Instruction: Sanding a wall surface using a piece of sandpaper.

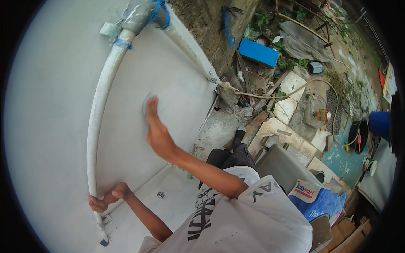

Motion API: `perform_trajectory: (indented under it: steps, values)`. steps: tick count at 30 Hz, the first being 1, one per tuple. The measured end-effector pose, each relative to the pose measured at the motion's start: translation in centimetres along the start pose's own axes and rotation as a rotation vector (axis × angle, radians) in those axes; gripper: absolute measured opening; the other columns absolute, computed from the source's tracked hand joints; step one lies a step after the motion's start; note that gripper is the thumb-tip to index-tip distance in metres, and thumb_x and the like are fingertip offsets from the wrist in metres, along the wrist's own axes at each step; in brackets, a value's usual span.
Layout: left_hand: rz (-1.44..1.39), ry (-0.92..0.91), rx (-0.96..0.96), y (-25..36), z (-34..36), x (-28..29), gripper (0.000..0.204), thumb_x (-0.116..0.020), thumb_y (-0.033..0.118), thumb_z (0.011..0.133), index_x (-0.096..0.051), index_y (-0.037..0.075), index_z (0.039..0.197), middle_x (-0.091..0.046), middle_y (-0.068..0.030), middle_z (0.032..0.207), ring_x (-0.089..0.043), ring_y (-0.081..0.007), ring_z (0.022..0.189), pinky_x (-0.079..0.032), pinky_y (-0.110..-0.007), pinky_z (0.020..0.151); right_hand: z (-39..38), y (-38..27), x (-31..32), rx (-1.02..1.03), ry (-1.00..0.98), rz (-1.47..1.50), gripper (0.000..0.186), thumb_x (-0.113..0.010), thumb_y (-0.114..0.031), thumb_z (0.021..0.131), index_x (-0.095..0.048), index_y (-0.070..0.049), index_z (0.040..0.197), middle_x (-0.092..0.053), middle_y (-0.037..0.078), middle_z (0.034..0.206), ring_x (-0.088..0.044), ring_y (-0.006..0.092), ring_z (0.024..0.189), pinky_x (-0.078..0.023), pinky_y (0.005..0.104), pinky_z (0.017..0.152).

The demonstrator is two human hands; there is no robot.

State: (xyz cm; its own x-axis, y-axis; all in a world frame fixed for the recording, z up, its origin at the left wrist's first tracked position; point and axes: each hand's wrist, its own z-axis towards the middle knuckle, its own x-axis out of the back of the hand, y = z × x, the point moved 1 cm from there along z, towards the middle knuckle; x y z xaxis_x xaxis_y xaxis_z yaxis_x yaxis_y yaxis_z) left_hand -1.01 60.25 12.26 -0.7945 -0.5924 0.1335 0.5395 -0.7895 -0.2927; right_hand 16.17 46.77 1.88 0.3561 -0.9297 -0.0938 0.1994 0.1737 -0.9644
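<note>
At the lower left, my left hand (109, 198) is wrapped around a long white pipe (97, 114), near its lower end. The pipe curves up along a white wall (50, 126) to a grey pipe fitting (137, 20) tied with blue string. My right hand (159, 130) is up against the white surface, seen nearly edge-on. Under its fingers shows the rim of a flat, pale grey piece (146, 105), pressed to the surface; its kind is mostly hidden.
A second white pipe (190, 50) runs from the fitting to a tap with a beige hose (287, 97). Right of me lie a blue box (258, 52), broken tiles (284, 110), a grey container (278, 162), a blue and white bag (318, 202) and a black bucket (358, 135).
</note>
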Motion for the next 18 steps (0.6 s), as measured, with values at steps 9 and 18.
perform_trajectory:
  steps: [9,18]
  values:
    - [0.067,0.079,-0.025,-0.3,0.1,-0.2,0.066,-0.029,0.044,0.092,-0.050,0.001,0.136,-0.047,-0.0087,0.128,-0.033,-0.0243,0.122,-0.025,-0.044,0.108,0.7,4.4,0.5,-0.121,0.169,-0.022,0.073,-0.035,0.023,0.087,-0.010,0.007,0.154,-0.015,0.032,0.158,-0.027,0.0365,0.146,-0.026,0.0340,0.119]
    - [0.077,-0.016,-0.017,0.1,0.1,-0.1,0.066,-0.024,0.047,0.097,-0.043,-0.001,0.138,-0.034,-0.0071,0.132,-0.029,-0.0226,0.123,-0.026,-0.044,0.110,0.2,4.9,0.0,-0.146,0.207,-0.036,0.062,-0.036,0.016,0.094,-0.013,0.012,0.151,-0.022,0.035,0.155,-0.025,0.0389,0.146,-0.027,0.0335,0.118]
